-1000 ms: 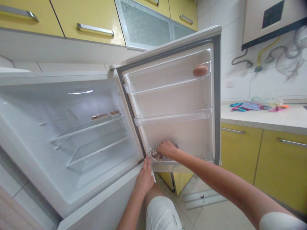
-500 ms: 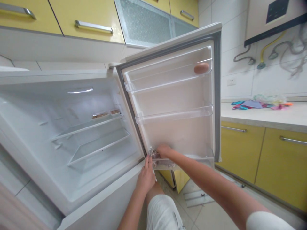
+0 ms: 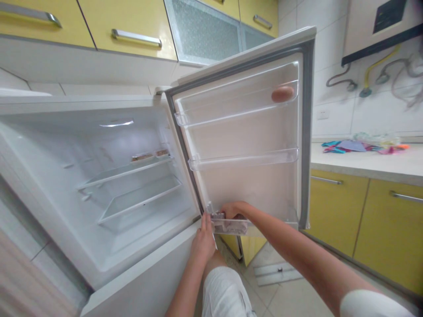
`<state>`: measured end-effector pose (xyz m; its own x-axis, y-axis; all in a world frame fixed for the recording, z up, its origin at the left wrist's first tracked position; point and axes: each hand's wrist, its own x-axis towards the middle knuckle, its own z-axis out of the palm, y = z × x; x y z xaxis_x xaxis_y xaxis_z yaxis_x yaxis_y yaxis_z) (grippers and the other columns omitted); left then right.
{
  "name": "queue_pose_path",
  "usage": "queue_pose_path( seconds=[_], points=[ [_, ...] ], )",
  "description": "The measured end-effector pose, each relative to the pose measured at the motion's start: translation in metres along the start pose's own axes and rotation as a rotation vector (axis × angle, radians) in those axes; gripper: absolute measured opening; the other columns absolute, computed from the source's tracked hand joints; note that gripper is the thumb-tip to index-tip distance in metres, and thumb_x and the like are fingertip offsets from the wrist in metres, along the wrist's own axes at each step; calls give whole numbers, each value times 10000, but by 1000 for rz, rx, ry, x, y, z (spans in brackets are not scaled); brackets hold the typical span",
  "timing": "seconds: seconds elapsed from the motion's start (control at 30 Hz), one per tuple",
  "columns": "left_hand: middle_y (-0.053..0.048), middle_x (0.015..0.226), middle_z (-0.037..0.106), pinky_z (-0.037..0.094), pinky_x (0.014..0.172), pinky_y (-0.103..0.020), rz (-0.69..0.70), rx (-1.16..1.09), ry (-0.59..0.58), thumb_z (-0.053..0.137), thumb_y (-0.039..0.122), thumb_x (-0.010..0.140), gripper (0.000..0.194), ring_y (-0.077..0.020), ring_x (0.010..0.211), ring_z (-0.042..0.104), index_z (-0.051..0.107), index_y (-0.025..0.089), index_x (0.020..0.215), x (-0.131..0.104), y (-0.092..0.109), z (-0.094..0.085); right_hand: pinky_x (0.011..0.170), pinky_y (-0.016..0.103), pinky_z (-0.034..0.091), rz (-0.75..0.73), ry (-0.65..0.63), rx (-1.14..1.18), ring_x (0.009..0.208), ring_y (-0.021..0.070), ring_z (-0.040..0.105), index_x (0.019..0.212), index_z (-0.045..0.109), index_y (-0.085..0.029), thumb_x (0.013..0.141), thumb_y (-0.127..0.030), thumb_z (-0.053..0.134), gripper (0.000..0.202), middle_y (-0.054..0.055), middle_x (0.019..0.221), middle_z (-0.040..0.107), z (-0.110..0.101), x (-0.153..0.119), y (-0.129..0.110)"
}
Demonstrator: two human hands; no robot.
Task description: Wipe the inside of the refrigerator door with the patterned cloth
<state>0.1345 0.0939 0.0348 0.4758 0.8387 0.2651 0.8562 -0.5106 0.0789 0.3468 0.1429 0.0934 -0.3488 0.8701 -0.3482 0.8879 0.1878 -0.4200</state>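
Note:
My right hand (image 3: 234, 208) reaches into the bottom bin (image 3: 284, 225) of the open refrigerator door (image 3: 244, 185). Its fingers are curled at a crinkly clear plastic packet (image 3: 236, 227) that shows through the bin's front; the fingertips are partly hidden. What the packet contains is too blurred to make out. At the bin's left end, near the hinge side, my left hand (image 3: 203, 237) touches the corner with fingers stretched out. Higher up on the door, a brown egg (image 3: 282, 93) lies at the right end of the top bin (image 3: 231, 113).
The middle door bin (image 3: 244, 160) spans the door. Inside the refrigerator, small food packs (image 3: 148, 156) sit on the upper glass shelf (image 3: 125, 172). Colourful bags (image 3: 360, 145) lie on the counter (image 3: 396, 163) at right. A white panel (image 3: 277, 273) lies on the floor.
My right hand has shifted slightly right inside the bottom bin, and the packet now lies flatter and farther right along it. My left hand stays at the bin's left end. The view has shifted slightly.

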Motion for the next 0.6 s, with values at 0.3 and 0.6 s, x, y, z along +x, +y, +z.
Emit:
queue_pose_path(
  seconds=[0.3, 0.6],
  points=[
    [-121, 1714, 68, 541, 944, -402, 2, 38, -58, 355, 13, 794, 884, -285, 1190, 626, 49, 200, 1603, -1, -1, -11, 602, 266, 485, 104, -60, -60, 674, 180, 652, 1024, 757, -256, 511, -249, 801, 515, 12, 826, 756, -4, -67, 61],
    [-131, 1714, 44, 500, 1031, -416, -26, -18, -102, 328, 14, 790, 830, -316, 1334, 544, 133, 121, 1590, -2, 5, -21, 657, 266, 469, 205, 45, -130, 746, 202, 662, 867, 776, -216, 470, -188, 803, 399, 9, 821, 763, 3, -134, 111]
  ],
)
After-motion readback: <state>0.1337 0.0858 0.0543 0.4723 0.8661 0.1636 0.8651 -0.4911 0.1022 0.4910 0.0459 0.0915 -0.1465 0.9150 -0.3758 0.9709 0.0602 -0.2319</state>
